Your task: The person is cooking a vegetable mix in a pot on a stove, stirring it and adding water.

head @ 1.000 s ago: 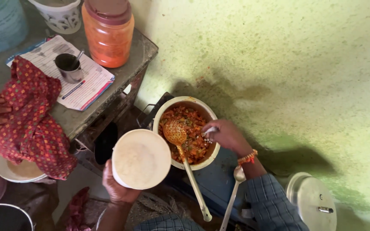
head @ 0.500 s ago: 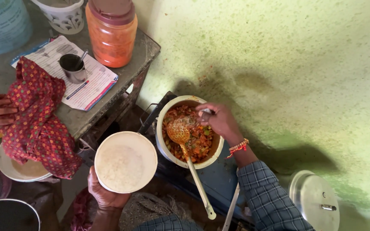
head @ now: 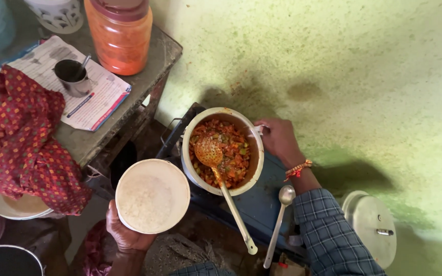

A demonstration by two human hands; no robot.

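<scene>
While gripping: left hand [head: 124, 232] round rice bowl [head: 152, 196], right hand [head: 281, 140] metal pot's [head: 223, 149] rim.

At lower right of the frame, the right hand [head: 281, 141] wears an orange-and-yellow thread bracelet [head: 299, 169] and a blue checked sleeve [head: 333, 240]; the left hand [head: 124, 235] is bare.

- A rough, pale green floor [head: 344, 76] fills the right side and top of the view, speckled and stained with a few darker patches.
- Soft shadows fall across it near the middle and at the lower right.
- At upper left stands a worn, dark grey table [head: 144, 76] with a scuffed top and a chipped edge.
- Beneath that table the space is dim, with dark metal framing just visible.
- The light is even and diffuse, like daylight.
</scene>
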